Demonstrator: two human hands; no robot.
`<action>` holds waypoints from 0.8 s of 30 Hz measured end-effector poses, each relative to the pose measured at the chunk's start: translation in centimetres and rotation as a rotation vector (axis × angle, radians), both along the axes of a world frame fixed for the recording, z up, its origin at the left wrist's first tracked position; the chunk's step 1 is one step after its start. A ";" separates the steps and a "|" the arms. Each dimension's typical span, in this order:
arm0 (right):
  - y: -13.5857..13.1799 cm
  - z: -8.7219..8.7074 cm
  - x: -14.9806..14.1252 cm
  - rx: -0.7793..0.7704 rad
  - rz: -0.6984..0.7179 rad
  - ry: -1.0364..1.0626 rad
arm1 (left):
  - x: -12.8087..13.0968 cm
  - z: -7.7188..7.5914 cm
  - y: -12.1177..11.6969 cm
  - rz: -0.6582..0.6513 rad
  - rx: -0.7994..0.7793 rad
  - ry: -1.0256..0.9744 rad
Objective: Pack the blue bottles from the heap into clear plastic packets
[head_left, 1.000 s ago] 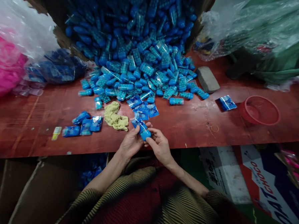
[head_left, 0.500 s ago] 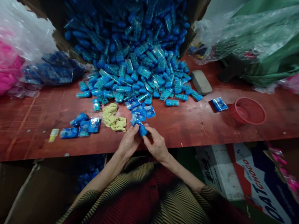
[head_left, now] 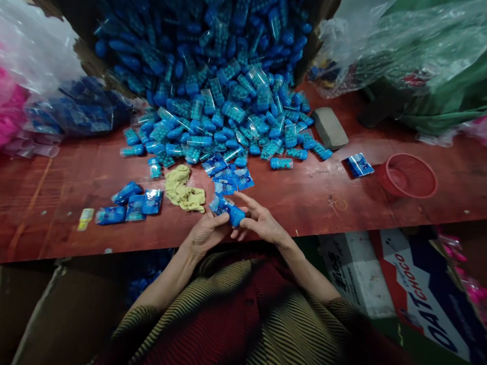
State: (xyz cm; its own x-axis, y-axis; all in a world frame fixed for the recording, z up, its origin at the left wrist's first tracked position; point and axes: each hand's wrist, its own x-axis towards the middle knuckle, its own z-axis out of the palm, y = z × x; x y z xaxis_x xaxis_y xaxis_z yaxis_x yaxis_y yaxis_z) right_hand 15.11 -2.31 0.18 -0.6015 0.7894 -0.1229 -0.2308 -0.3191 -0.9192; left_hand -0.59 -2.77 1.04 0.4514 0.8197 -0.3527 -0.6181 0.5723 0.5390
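Observation:
At the near edge of the red table (head_left: 42,194), my left hand (head_left: 206,232) is closed around a small blue tube in a clear packet (head_left: 229,210). My right hand (head_left: 261,221) touches the packet's right end with its thumb, its other fingers stretched out. Just beyond lies a small stack of flat blue packets (head_left: 227,177). A crumpled yellow cloth (head_left: 181,189) lies to the left of my hands. Further left sit several packed tubes (head_left: 132,205).
A big heap of blue tubes (head_left: 219,88) spills from a cardboard box at the back. A grey block (head_left: 330,128), one loose packet (head_left: 358,164) and a red basket (head_left: 409,176) lie to the right. Plastic bags stand at both back corners. Boxes sit under the table.
My left hand has turned palm-up under the packet. My right hand's fingers have opened out from their pinch. The packet has tilted flatter.

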 end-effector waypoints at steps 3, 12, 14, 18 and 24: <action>0.2 0.3 0.2 0.160 -0.029 -0.143 | 0.2 0.3 0.1 0.034 -0.001 0.039; -0.7 -0.4 -0.5 0.424 -0.149 -0.376 | 1.4 0.3 -0.4 0.166 -0.083 0.158; -0.8 -0.6 -0.6 0.380 -0.178 -0.357 | 1.7 0.5 -0.5 0.211 -0.126 0.191; -0.8 -1.0 -0.7 0.137 -0.170 -0.167 | 2.0 1.0 -0.6 0.249 -0.138 0.218; -0.6 -0.9 -0.3 -0.024 -0.138 -0.074 | 1.4 0.8 -0.4 0.111 -0.019 0.134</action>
State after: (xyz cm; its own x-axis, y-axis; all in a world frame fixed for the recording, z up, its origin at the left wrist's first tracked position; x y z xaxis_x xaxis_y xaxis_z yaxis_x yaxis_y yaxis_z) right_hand 14.80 -2.88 -0.77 -0.4760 0.8602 -0.1830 -0.2057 -0.3113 -0.9278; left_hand 0.76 -3.18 1.89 0.3059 0.8544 -0.4199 -0.6014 0.5154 0.6105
